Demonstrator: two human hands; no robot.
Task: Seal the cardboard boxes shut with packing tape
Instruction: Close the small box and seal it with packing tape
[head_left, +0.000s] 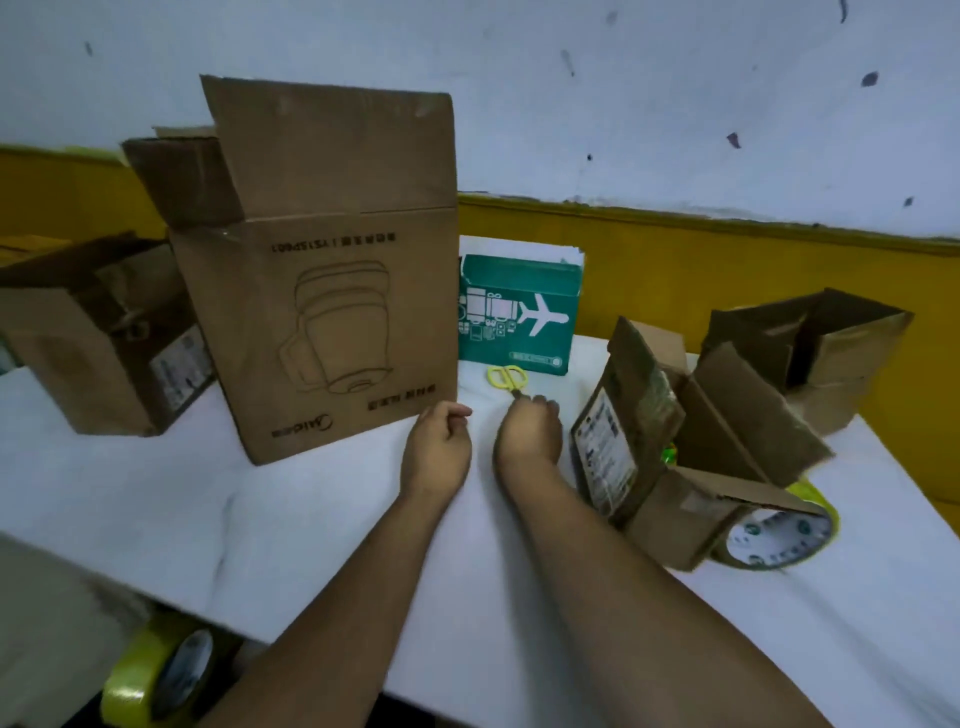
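A tall brown cardboard box (322, 332) stands upside down on the white table (322, 530), its top flaps raised. My left hand (439, 447) rests curled at the box's lower right corner, holding nothing. My right hand (530, 431) is closed on the blade end of yellow-handled scissors (506, 376). A small open box (691, 457) sits to the right, with a roll of packing tape (779, 535) beside it.
A green box with a plane print (519, 317) stands behind the scissors. Another brown box (98, 338) lies at the left and an open one (821, 348) at the far right. A yellow tape roll (156, 680) sits below the table's front edge.
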